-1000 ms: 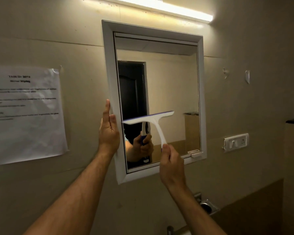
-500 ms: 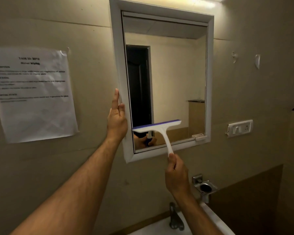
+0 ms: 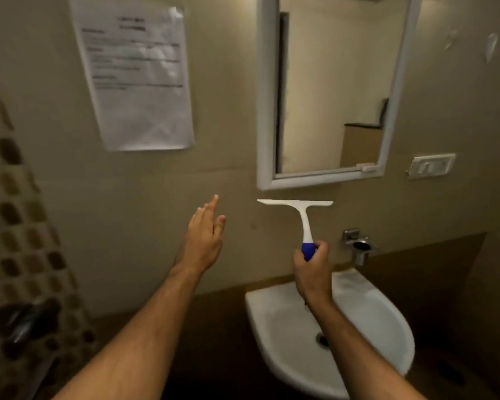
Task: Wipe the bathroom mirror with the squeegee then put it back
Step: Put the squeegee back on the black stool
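Right hand (image 3: 311, 269) was wrapped around the blue grip of the squeegee (image 3: 300, 215), blade up and level, just under the mirror (image 3: 329, 90) frame and above the sink (image 3: 286, 342). Left hand (image 3: 204, 241) hung open and flat beside it, apart, holding nothing.

Your right hand (image 3: 312, 272) gripped the blue end of the squeegee (image 3: 302, 216) and held it upright, its blade level just below the mirror (image 3: 329, 90) frame, not touching the glass. Your left hand (image 3: 204, 241) was flat with fingers spread, empty, in front of the wall. The white sink (image 3: 358, 356) was under your right arm. A paper sheet (image 3: 139, 79) hung on the wall left of the mirror.
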The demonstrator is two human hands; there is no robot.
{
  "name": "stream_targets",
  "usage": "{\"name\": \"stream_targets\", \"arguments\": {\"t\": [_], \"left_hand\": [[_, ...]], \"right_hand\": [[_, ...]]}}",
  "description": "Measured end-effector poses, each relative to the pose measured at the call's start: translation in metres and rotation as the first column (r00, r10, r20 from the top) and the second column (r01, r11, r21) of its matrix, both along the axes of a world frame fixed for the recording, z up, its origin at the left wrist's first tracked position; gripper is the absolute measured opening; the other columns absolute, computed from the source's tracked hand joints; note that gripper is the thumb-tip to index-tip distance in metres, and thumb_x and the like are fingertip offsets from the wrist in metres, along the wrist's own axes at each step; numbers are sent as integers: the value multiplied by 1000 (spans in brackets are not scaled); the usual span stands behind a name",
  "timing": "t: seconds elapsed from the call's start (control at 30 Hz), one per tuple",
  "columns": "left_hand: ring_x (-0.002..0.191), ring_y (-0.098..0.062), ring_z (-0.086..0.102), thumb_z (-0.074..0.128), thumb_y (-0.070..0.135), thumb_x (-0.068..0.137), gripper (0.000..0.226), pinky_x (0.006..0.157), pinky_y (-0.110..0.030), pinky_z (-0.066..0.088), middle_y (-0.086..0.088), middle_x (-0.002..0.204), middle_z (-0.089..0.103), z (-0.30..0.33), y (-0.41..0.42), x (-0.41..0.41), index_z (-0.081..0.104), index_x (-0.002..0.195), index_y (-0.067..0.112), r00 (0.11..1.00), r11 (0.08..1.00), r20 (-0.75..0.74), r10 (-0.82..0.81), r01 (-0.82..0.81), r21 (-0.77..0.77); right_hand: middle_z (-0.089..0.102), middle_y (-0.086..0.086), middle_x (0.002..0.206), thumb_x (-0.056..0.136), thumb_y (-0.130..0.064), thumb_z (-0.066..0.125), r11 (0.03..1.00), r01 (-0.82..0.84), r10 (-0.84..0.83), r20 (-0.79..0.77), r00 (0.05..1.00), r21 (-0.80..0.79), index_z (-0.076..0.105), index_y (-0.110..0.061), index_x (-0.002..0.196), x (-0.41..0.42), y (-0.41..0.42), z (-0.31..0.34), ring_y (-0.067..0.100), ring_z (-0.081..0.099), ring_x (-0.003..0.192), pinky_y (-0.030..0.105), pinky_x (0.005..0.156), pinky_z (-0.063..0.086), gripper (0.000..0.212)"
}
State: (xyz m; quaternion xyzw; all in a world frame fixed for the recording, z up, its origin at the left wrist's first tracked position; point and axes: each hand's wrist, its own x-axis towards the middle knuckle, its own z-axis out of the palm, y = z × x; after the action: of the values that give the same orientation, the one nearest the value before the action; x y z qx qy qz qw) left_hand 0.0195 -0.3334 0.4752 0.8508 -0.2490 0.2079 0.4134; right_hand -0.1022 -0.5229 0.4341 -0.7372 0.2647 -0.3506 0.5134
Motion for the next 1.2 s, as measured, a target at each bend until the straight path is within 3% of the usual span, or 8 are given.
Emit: {"name": "stream_targets", "arguments": {"t": [0.1,0.27,0.4,0.6,0.67,0.83,1.0,1.2], "left_hand": [[149,-21,17,33,47,101,56,119,-40,18,-1,159,27,-60,72,-37,17,154,34,991,985,-95,89,-74,155],[150,-21,13,30,53,100,62,121,-40,17,-3,161,22,-140,182,-112,11,155,32,940,931,-219,263,-188,313],[150,-18,10,28,54,100,62,122,-40,17,0,162,18,-180,251,-168,9,155,32,886,883,-301,351,-207,420],[150,-18,8,31,50,101,61,121,-38,15,0,162,17,-231,315,-205,12,155,29,809,870,-400,430,-252,424],[150,-16,6,30,52,101,61,121,-39,15,2,162,16,-247,326,-205,12,155,30,782,873,-446,436,-247,420],[150,-16,6,29,51,101,62,122,-36,13,2,163,15,-285,336,-176,12,155,29,749,847,-467,470,-234,477],[150,-13,-1,29,49,102,61,120,-35,9,4,163,7,-310,328,-141,8,155,29,755,836,-495,431,-127,534],[150,-13,-5,25,54,100,64,122,-37,9,5,164,2,-382,332,-100,4,155,29,722,828,-566,398,-17,560]], "right_hand": [[58,7,93,84,-19,58,992,-102,104,-22,994,69,37,-24,110,-29,62,-31,23,61,74,38,63,53,34],[57,4,94,89,-15,60,952,-263,283,-121,951,155,37,-28,115,-71,160,-88,18,63,71,24,51,45,37],[60,0,95,89,-21,62,917,-328,380,-247,891,227,41,-32,119,-98,225,-134,18,67,72,34,59,60,38],[65,-2,91,92,-34,59,871,-436,492,-399,774,227,43,-32,124,-108,271,-204,15,68,71,31,58,59,35],[64,-3,92,93,-32,59,864,-447,504,-426,752,233,45,-29,124,-101,281,-223,15,68,73,34,62,60,35],[62,-1,100,88,-23,66,844,-434,536,-494,685,315,47,-26,127,-55,296,-257,15,67,77,26,57,55,44],[62,1,97,90,-28,64,881,-397,471,-561,681,258,55,-15,122,-17,297,-284,12,60,76,23,60,48,36],[67,11,106,88,-31,63,910,-393,361,-718,595,131,60,-15,114,18,301,-351,28,64,91,43,83,53,32]]}}
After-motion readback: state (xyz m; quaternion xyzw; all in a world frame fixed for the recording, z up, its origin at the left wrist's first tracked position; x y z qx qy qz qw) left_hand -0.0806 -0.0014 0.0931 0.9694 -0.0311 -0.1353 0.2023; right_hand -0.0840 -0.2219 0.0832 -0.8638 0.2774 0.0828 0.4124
